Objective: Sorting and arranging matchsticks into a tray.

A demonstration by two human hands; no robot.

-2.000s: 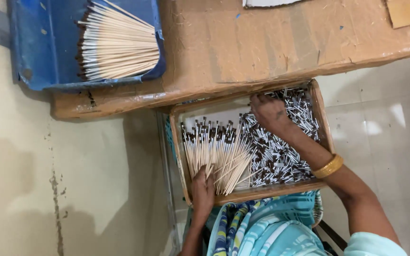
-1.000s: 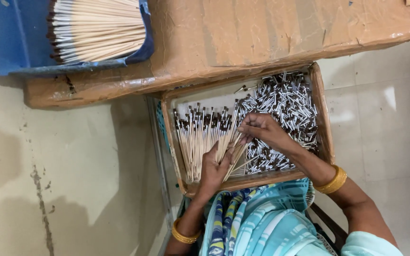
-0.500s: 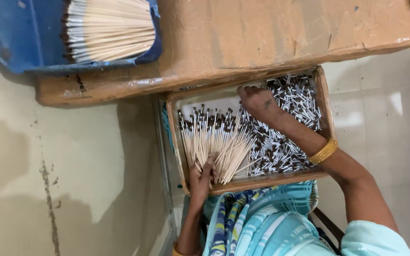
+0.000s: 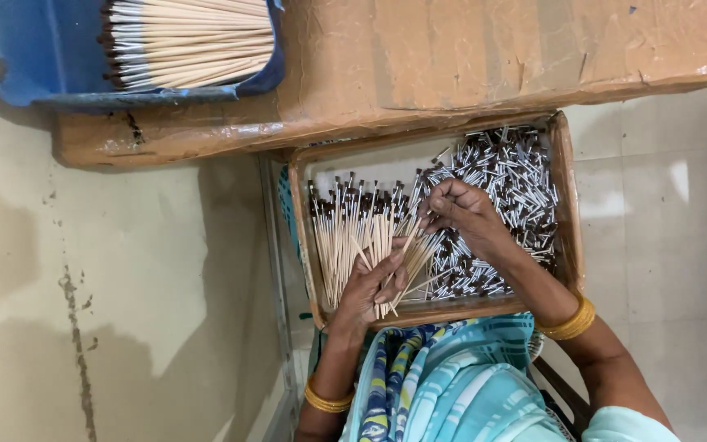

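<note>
In the wooden tray (image 4: 570, 205) on the lap, the left hand (image 4: 367, 286) clasps a fan of thin, light, probably snappable sticks (image 4: 353, 237) by their bare ends, while the right hand (image 4: 464, 209) pinches one stick near its dark tip.

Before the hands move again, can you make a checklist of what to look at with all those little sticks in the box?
1. Left hand grips the fanned bundle of pale sticks: ok, the fingers wrap the lower ends.
2. Right hand has a stick pinched at the fingertips: ok, they close on one near the fan's edge.
3. Dark tips of the fan all point the same way: ok, toward the far side of the wooden tray.
4. Loose pile of short dark-tipped pieces stays inside the tray: ok.
5. Sticks in the fan lie straight: not ok, several cross near the left hand.
6. How many sticks the right hand holds: cannot tell.
</note>
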